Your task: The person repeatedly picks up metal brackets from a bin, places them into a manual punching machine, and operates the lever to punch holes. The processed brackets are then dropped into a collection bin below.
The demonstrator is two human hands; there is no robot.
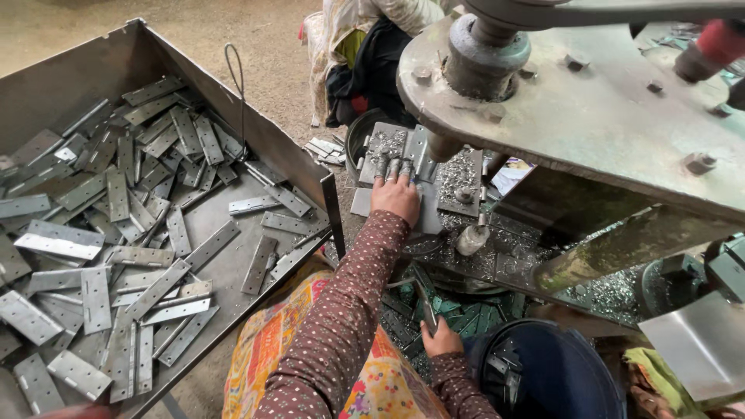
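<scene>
My left hand (395,195) reaches forward and rests flat on a grey metal hinge plate (429,219) lying on the bed of a press machine (590,116), just below the punch (444,146). Its fingertips are dusted with metal chips. Lower down, close to my lap, my right hand (442,338) is closed around a narrow metal hinge plate (424,299) that points up and away. Both sleeves are brown with small dots.
A large sheet-metal tray (256,128) on the left holds several loose grey hinge plates (116,233). Metal chips cover the press bed (504,256). A dark round bucket (543,372) sits at lower right. Another person's clothes (365,54) show beyond the press.
</scene>
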